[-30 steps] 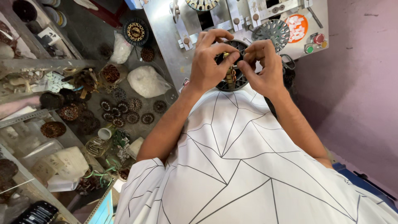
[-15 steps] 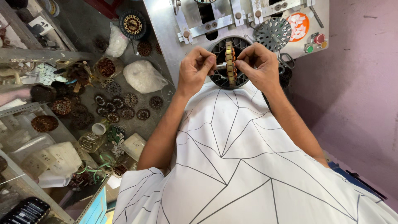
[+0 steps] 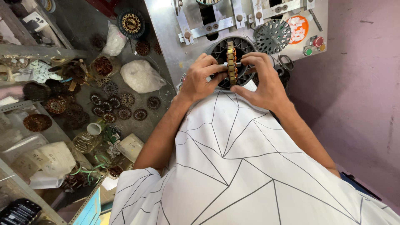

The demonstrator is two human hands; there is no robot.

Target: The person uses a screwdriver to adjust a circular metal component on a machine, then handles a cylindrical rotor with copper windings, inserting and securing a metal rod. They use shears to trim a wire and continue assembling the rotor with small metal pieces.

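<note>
1. A wound stator core (image 3: 230, 62) is held edge-on in the upper middle of the frame, between the left hand (image 3: 199, 81) and the right hand (image 3: 261, 79).
2. The left grip is closed on the core's left face, with thumb and fingertips pinched against a short shaft at its centre.
3. The right grip is closed on the right face, the fingers curled over the top and the thumb set below.
4. The stator is seen as a narrow vertical band: its long axis runs up and down the frame, and its flat faces are turned left and right. Copper windings are seen along its right edge.
5. The core is held just in front of a round dark opening (image 3: 246, 48) in a metal machine panel (image 3: 166, 37).
6. On the panel, a perforated metal disc (image 3: 273, 36), an orange round label (image 3: 298, 28) and small red and green buttons (image 3: 313, 46) are seen at the upper right.
7. At the left of the frame, a cluttered bench (image 3: 137, 125) is covered with loose stator cores (image 3: 118, 106) and a white plastic bag (image 3: 141, 76).
8. A pinkish wall (image 3: 358, 83) fills the right side.
</note>
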